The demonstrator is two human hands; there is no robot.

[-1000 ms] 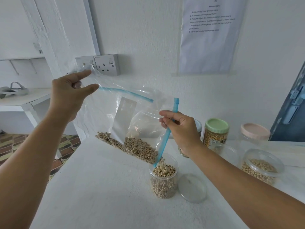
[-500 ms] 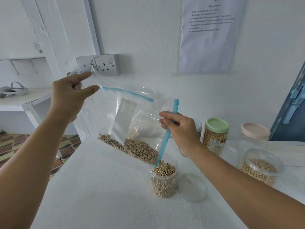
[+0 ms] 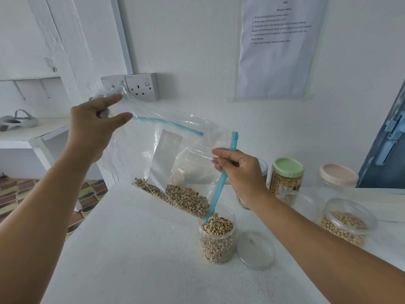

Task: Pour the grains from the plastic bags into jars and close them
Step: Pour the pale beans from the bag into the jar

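Your left hand [image 3: 92, 126] pinches the raised back corner of the clear plastic bag [image 3: 140, 150] between thumb and fingers [image 3: 114, 99], forefinger stretched out above the blue zip strip [image 3: 168, 125]. Your right hand [image 3: 241, 172] curls its fingers [image 3: 221, 152] round the other side of the bag's blue-edged mouth, holding it just above the open jar [image 3: 218, 235].

The bag hangs tilted between your two hands, high at the left and low at the right, its lower corner dipping to the jar's rim. Pale beans [image 3: 177, 197] lie heaped along the bag's bottom edge, sliding toward that corner. A white label [image 3: 164, 163] shows through the plastic. The jar stands upright on the white tabletop [image 3: 131, 249], filled with beans nearly to the top. Its clear lid [image 3: 255, 250] lies flat on the tabletop just to the right of it.

Farther right, a second clear jar [image 3: 348, 220] with beans in it stands near the tabletop's edge. Behind your right wrist stand a green-lidded jar [image 3: 286, 177] of yellow kernels and a pink-lidded jar [image 3: 338, 178], both closed. On the white wall beyond are a double socket [image 3: 142, 86] and a printed instruction sheet [image 3: 278, 47].
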